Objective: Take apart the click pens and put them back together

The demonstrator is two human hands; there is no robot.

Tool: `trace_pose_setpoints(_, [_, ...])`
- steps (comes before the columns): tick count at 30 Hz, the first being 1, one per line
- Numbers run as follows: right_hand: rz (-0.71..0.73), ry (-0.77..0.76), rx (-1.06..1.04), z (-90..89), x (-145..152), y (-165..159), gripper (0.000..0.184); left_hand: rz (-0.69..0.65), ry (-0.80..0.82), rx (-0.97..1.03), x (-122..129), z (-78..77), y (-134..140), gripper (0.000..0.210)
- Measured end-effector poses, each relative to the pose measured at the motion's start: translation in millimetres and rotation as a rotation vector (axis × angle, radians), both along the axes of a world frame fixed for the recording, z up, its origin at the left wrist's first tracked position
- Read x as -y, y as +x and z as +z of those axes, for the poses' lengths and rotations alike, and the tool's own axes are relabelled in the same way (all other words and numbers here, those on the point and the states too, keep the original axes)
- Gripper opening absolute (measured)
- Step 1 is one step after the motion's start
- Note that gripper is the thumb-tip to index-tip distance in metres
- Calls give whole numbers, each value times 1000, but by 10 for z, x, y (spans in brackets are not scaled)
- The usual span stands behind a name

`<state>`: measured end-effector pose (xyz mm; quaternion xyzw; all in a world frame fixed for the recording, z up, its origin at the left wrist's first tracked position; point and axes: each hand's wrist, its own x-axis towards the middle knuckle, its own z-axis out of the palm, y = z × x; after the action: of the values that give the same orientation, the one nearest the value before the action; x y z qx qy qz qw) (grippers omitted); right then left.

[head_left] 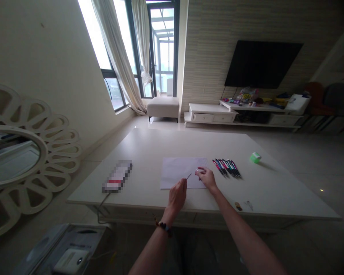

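At the paper [174, 170], the left hand [177, 194] pinches a slim rod [189, 176], likely light, best held mid-shaft. Right hand [206, 177]: grip unclear.

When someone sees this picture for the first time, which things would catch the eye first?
Probably the left hand, holding a thin dark piece over the white paper, with the right hand close by. Just right of the paper lies a row of pens, and beyond it sits a bright green object. A large black television dominates the upper right.
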<state>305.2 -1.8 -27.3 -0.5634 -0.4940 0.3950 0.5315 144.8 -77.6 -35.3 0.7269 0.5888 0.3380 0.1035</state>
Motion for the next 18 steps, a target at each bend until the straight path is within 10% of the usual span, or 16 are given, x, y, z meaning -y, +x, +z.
trace_pose_setpoints(5, [59,42,158,-176,-12,-141,28,95,-31,78,-11,-5,-23,31])
trace_pose_setpoints(18, [246,74,-96,87,327,-541,37,66,-108,136,-33,22,-23,29])
